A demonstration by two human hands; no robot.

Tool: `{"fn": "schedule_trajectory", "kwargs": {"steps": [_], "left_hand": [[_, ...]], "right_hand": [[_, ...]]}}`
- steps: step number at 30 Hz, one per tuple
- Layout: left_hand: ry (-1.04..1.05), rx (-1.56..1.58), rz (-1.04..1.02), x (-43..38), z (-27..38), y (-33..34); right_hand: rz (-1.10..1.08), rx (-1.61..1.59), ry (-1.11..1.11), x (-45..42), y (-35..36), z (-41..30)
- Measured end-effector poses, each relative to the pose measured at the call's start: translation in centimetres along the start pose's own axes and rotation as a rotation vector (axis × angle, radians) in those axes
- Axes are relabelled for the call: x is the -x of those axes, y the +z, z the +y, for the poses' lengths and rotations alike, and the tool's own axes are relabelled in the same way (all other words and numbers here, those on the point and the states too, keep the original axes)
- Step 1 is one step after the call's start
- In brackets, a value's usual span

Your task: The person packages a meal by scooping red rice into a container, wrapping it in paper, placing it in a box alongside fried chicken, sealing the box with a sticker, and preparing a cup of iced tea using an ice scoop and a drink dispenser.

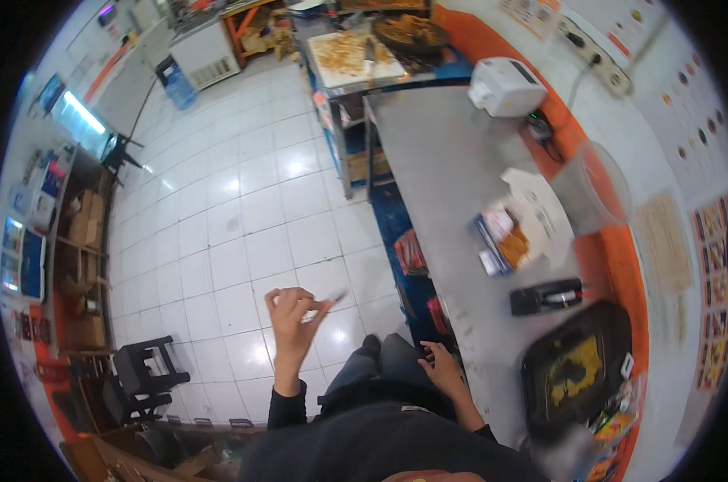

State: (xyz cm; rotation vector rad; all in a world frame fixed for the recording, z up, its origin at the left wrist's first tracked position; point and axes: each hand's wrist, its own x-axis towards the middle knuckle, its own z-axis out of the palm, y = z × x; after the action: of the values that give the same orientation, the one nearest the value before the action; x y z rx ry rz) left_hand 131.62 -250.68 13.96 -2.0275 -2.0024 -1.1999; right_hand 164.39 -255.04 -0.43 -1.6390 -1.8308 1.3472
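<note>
My left hand point(293, 313) is raised over the tiled floor and pinches a small thin object point(340, 295) between thumb and fingertips. That object is blurred, with a dark tip, and I cannot tell what it is. Low beside the steel table's edge hangs my right hand point(443, 369), fingers apart and nothing in it. On the steel table point(445, 156) lies an opened paper food box point(545, 220) with browned food point(513, 244) and small packets inside. Nearer to me is a black stapler-like object point(546, 296).
A black tray point(575, 361) with yellow residue lies at the right. Behind the box stands a clear plastic container point(593, 187), and farther off a white label printer point(507, 87). A knife point(370, 55) rests on a food-covered cutting board point(334, 78). Black stools point(150, 367) stand at the left.
</note>
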Motion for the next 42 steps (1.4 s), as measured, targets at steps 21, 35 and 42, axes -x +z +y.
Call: {"fn": "schedule_trajectory", "kwargs": {"steps": [21, 35, 42], "left_hand": [[0.024, 0.143, -0.244, -41.9, -22.9, 15.9], [0.046, 0.773, -0.462, -78.1, -52.6, 36.0], [-0.161, 0.007, 0.072, -107.2, -72.7, 50.8]], "right_hand": [[-0.052, -0.087, -0.634, -56.6, -4.6, -32.7], [0.631, -0.246, -0.253, -81.8, -1.5, -44.0], [0.901, -0.143, -0.088, -88.3, -1.6, -50.4]]}}
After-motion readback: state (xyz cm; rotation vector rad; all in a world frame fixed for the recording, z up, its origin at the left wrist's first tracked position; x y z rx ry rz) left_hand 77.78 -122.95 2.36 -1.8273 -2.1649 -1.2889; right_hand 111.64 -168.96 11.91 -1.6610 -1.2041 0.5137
